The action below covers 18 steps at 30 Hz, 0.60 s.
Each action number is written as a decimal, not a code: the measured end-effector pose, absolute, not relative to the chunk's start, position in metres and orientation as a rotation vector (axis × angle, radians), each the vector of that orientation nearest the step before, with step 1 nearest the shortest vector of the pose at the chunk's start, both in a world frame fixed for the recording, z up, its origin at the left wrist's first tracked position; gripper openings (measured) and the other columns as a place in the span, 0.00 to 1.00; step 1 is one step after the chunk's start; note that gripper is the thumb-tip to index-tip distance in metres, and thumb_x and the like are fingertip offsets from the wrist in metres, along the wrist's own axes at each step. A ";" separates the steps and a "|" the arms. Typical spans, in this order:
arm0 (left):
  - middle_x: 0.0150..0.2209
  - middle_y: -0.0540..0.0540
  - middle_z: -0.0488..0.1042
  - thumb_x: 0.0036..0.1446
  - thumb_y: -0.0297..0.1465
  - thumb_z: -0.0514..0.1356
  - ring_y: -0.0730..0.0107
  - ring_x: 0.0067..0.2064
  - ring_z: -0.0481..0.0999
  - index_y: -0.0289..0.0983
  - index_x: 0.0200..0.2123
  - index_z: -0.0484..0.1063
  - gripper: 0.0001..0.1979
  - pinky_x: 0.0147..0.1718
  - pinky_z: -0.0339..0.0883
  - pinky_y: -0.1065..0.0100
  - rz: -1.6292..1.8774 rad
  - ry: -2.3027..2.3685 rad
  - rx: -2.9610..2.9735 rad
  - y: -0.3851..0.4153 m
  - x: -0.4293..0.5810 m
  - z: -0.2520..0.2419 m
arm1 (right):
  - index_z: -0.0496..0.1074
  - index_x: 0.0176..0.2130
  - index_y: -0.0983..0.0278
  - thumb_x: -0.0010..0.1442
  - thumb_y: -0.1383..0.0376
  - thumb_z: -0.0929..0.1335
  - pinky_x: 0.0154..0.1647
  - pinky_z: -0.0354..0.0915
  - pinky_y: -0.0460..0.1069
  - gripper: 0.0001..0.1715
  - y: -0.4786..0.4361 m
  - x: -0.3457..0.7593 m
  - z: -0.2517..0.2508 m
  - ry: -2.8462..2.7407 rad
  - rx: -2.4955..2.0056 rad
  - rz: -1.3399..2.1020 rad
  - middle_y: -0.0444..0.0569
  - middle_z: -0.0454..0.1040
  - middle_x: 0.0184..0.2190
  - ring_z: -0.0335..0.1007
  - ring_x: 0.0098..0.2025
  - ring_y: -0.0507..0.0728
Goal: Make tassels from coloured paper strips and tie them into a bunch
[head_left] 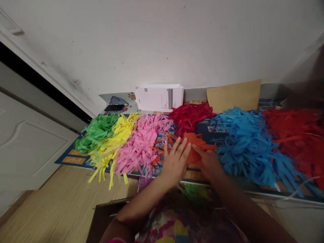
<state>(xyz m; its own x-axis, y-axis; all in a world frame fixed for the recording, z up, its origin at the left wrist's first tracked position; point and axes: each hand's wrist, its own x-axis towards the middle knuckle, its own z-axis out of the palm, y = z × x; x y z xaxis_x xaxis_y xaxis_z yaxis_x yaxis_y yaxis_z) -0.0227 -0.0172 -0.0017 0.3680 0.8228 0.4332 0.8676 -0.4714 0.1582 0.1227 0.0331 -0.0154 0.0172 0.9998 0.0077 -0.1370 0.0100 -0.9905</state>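
Observation:
Both my hands are at the middle of a low printed mat [73,159], which is covered in fringed paper bundles. An orange paper fringe [194,145] lies between them. The fingertips of my left hand [175,163] are spread and touch its left side. My right hand [208,164] lies over its lower right part, and I cannot tell whether it grips the paper. A pink paper fringe [139,145] lies left of my hands, beside a yellow one [113,145] and a green one [96,132]. A blue fringe [245,145] lies right of them, then a red one [296,135].
A dark red fringe [189,116] lies behind my hands. A white paper stack [159,98], a tan card [234,96] and a black phone [114,108] lean or lie along the white wall [152,40]. A wooden floor [63,199] lies to the left, with a white door [27,148] beyond it.

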 end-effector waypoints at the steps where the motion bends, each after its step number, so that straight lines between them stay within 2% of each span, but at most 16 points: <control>1: 0.67 0.38 0.62 0.56 0.25 0.54 0.53 0.70 0.54 0.38 0.67 0.57 0.33 0.67 0.33 0.37 -0.719 -1.567 -2.540 -0.006 -0.021 -0.007 | 0.78 0.31 0.59 0.53 0.53 0.71 0.46 0.74 0.63 0.13 0.035 0.123 -0.014 -1.057 -1.101 1.288 0.51 0.80 0.30 0.78 0.40 0.66; 4: 0.62 0.41 0.70 0.54 0.21 0.51 0.58 0.68 0.61 0.40 0.63 0.63 0.32 0.68 0.34 0.38 -0.755 -1.656 -2.561 0.021 -0.027 -0.006 | 0.74 0.30 0.58 0.50 0.52 0.73 0.44 0.75 0.63 0.14 0.044 0.137 -0.016 -0.898 -1.040 1.450 0.49 0.80 0.32 0.78 0.39 0.64; 7: 0.58 0.40 0.74 0.54 0.20 0.52 0.55 0.66 0.64 0.38 0.59 0.67 0.29 0.67 0.38 0.36 -0.661 -1.809 -2.522 0.037 -0.034 0.015 | 0.73 0.36 0.58 0.51 0.50 0.73 0.43 0.74 0.64 0.18 0.039 0.159 -0.026 -0.805 -1.033 1.478 0.49 0.79 0.39 0.77 0.42 0.63; 9: 0.57 0.38 0.74 0.57 0.22 0.53 0.52 0.65 0.66 0.37 0.56 0.71 0.24 0.66 0.39 0.36 -0.558 -1.873 -2.498 0.044 -0.032 0.029 | 0.72 0.45 0.56 0.54 0.49 0.71 0.50 0.71 0.65 0.22 0.022 0.173 -0.032 -0.863 -1.170 1.226 0.51 0.76 0.49 0.74 0.51 0.64; 11: 0.55 0.38 0.76 0.60 0.26 0.53 0.51 0.63 0.68 0.36 0.52 0.73 0.19 0.67 0.39 0.37 -0.472 -1.898 -2.489 0.049 -0.028 0.038 | 0.70 0.51 0.57 0.55 0.50 0.71 0.60 0.61 0.68 0.27 0.000 0.182 -0.033 -1.046 -1.359 0.759 0.54 0.68 0.59 0.63 0.62 0.67; 13: 0.53 0.38 0.78 0.61 0.28 0.53 0.51 0.62 0.70 0.36 0.50 0.75 0.16 0.67 0.37 0.38 -0.416 -1.915 -2.482 0.052 -0.022 0.043 | 0.72 0.49 0.59 0.55 0.55 0.72 0.65 0.53 0.68 0.22 -0.018 0.182 -0.030 -1.308 -1.390 0.343 0.56 0.66 0.60 0.56 0.66 0.69; 14: 0.53 0.37 0.78 0.62 0.28 0.53 0.50 0.62 0.70 0.35 0.49 0.75 0.16 0.67 0.36 0.38 -0.396 -1.919 -2.478 0.053 -0.020 0.044 | 0.73 0.47 0.58 0.57 0.57 0.70 0.66 0.52 0.67 0.17 -0.023 0.178 -0.027 -1.458 -1.327 0.277 0.55 0.69 0.57 0.58 0.64 0.68; 16: 0.52 0.38 0.78 0.62 0.28 0.52 0.51 0.61 0.70 0.35 0.49 0.75 0.16 0.67 0.35 0.38 -0.375 -1.901 -2.480 0.052 -0.016 0.045 | 0.74 0.46 0.57 0.62 0.62 0.66 0.63 0.59 0.63 0.13 -0.021 0.159 -0.022 -1.675 -1.162 0.429 0.52 0.74 0.51 0.66 0.58 0.64; 18: 0.52 0.39 0.78 0.62 0.28 0.52 0.52 0.62 0.70 0.36 0.50 0.75 0.17 0.67 0.36 0.38 -0.374 -1.865 -2.478 0.046 -0.015 0.048 | 0.74 0.51 0.57 0.65 0.63 0.62 0.60 0.63 0.62 0.18 -0.004 0.128 -0.018 -1.700 -1.075 0.747 0.52 0.75 0.51 0.69 0.55 0.63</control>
